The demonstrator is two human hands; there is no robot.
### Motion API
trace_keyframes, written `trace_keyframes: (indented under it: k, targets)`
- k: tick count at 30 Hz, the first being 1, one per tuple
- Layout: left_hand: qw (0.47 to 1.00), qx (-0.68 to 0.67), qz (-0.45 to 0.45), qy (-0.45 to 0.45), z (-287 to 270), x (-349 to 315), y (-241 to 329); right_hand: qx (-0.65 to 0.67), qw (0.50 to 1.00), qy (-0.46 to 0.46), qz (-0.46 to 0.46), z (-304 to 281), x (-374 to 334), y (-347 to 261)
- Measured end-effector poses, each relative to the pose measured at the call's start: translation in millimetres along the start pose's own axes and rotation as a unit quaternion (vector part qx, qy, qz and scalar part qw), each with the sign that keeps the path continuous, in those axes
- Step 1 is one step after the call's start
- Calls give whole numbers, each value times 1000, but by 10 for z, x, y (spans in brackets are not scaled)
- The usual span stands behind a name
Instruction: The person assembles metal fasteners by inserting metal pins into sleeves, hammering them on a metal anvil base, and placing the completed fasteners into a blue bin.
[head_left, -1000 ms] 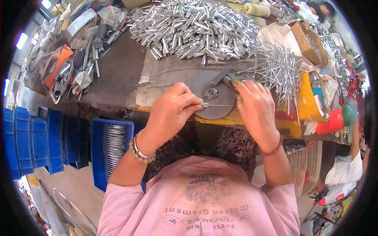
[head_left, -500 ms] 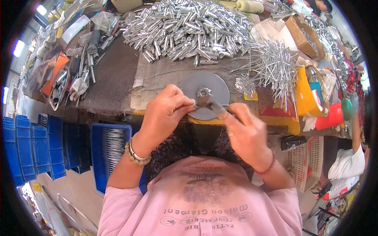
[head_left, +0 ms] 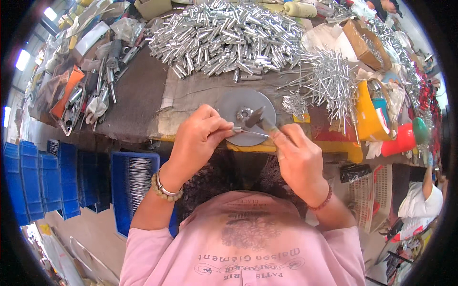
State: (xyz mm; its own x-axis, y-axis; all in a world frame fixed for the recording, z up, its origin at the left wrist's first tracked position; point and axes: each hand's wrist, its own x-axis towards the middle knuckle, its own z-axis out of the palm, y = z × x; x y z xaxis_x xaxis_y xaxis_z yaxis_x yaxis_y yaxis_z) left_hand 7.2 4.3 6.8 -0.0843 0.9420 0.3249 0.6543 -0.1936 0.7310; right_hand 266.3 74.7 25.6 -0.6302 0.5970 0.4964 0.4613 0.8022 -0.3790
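A round grey metal disc [head_left: 228, 106] lies at the table's front edge, with a small silver socket-like piece [head_left: 245, 113] at its middle. Just left of the disc, my left hand [head_left: 202, 133] is closed in a pinch on a short silver metal tube [head_left: 236, 129]. From the tube a thin metal rod [head_left: 257, 134] runs to the fingers of my right hand [head_left: 298, 152]. My right hand is closed on that rod and also on a tool with a dark, hammer-like head [head_left: 254, 117] above the disc. Its exact kind is hard to make out.
Behind the disc rises a large heap of silver tubes [head_left: 224, 38]. To its right are a pile of thin rods [head_left: 331, 88], a yellow container [head_left: 371, 114] and a red one [head_left: 398, 139]. Hand tools [head_left: 98, 81] lie left; a blue crate [head_left: 117, 190] of rods stands below.
The tool's dark head has swung up and away from the rod, over the disc. The tube and rod now show between my hands. My left hand has barely moved.
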Motion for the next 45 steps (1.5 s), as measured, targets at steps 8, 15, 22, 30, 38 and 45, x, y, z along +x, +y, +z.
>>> trace_keyframes:
  k: [8, 15, 22, 30, 38, 45]
  targets:
    - [1000, -23, 2, 8, -14, 22, 14, 55, 986, 156, -22, -338, 183, -302]
    - [999, -35, 1, 6, -40, 67, -11, 3, 1000, -23, -12, -53, 24, -92]
    - [993, -91, -70, -27, -139, 36, 16, 84, 995, 61, 5, -277, 170, -136]
    - [996, -76, -28, -32, -156, 39, -28, 68, 997, 20, -22, -133, 107, -180]
    - [999, -47, 11, -18, -162, 19, -32, 32, 997, 52, -53, -264, 280, -329]
    - [997, -66, 14, -33, -152, 79, -87, -61, 996, -69, -16, -144, 169, -157]
